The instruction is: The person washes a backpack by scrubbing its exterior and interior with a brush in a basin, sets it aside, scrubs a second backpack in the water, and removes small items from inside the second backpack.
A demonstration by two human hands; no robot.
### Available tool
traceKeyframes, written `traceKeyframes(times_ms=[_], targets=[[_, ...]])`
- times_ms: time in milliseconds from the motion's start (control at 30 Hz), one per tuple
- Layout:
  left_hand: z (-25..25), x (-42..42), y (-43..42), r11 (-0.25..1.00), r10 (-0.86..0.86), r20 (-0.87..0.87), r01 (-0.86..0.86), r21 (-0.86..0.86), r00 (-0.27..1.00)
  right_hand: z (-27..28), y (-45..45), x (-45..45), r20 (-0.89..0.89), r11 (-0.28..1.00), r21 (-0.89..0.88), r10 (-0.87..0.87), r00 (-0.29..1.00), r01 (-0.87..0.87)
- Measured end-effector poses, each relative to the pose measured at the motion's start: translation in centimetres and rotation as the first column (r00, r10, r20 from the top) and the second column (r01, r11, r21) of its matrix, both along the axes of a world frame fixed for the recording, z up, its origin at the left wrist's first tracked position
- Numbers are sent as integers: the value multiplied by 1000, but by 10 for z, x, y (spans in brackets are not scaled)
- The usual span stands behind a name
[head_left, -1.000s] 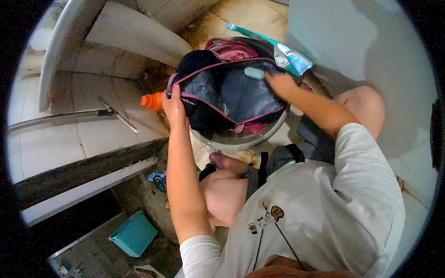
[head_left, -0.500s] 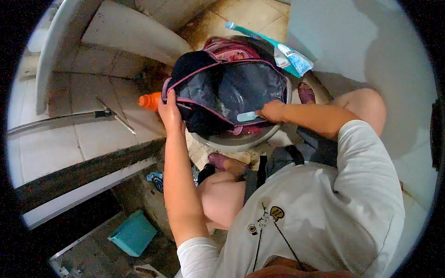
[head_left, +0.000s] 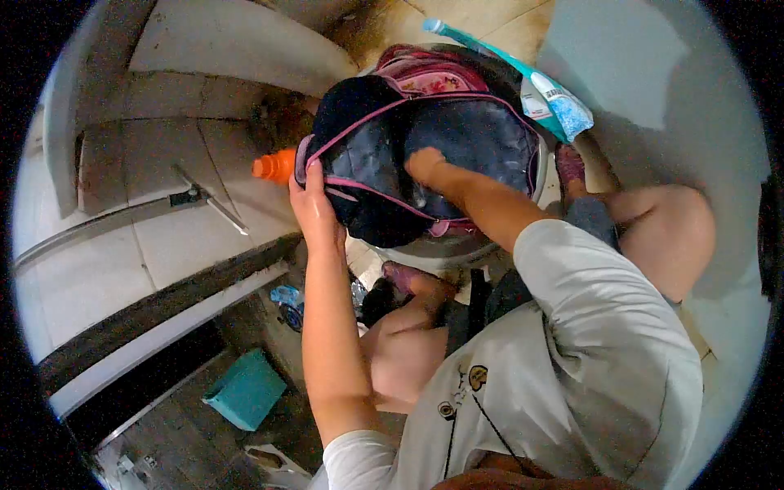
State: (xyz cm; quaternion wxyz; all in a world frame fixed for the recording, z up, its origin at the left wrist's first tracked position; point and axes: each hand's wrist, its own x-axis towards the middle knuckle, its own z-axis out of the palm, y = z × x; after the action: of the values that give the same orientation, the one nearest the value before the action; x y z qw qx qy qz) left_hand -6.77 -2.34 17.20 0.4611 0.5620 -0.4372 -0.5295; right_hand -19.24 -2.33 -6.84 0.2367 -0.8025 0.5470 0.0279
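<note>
The right hand (head_left: pixel 426 166) has left the opening of the bag (head_left: pixel 465 131) at 4 o'clock, where it was half a second ago, and now sits knuckles-up near the middle of the clock face — the pale blue tool that showed in its fingers in both earlier pictures has dropped from sight. The right forearm (head_left: pixel 490 200) now crosses the opening from 4 o'clock, its white sleeve (head_left: pixel 563 261) drawn closer to the bag — and the camera's view has shifted, setting the blue-and-white packet (head_left: pixel 563 109) farther toward 3 o'clock.
</note>
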Motion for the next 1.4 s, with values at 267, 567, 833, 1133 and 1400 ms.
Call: traceKeyframes(times_ms=[267,567,833,1133,1400], targets=[[-2,2,-1,999,-46,-39,46,18,998,6,21,-18,1,997,42,66,998,-66],[-12,12,-5,995,-76,-58,72,-70,995,42,93,-68,-97,981,128,158,983,-146],[-15,23,-6,977,-90,334,148,-152,938,76,124,-110,-183,972,66,-211,960,226],[-19,29,-6,939,-49,480,204,-277,876,114,125,-171,-381,948,-88,-316,869,306],[-9,32,3,944,4,536,175,-282,844,146,120,-185,-358,884,-231,-465,810,406]])
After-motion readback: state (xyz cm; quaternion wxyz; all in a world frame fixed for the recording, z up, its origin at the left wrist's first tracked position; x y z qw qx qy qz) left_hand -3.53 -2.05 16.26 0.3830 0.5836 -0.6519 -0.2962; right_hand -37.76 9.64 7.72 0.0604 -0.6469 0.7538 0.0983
